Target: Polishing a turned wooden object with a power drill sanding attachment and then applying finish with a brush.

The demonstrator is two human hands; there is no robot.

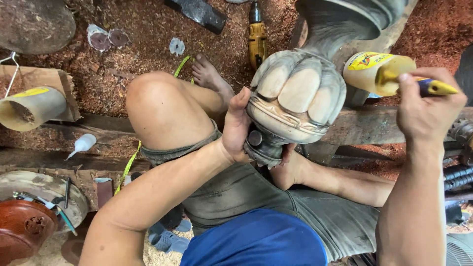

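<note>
**Steadily, both hands busy at a carved wooden claw foot**

Here, from the head camera, the left hand (240, 129) is wrapped around the base of a carved wooden claw foot (298, 96), thumb up along its side, fingers curled beneath the ringed collar and mostly hidden. The carving sits just above the person's lap, propped against a rough wooden beam (367, 125), pale toes facing the lens. The right hand (427, 106) is clenched around a yellow-handled tool (433, 87), held up beside a pale round container with a yellow label (377, 71); whether tool and container touch I cannot tell. A bent knee fills the middle, a bare foot just behind it on the sawdust floor (143, 29). Further back lies a yellow drill (256, 42). Off to the left, well apart, a small white squeeze bottle (82, 145) and a hollow wooden cylinder (32, 107).
</note>
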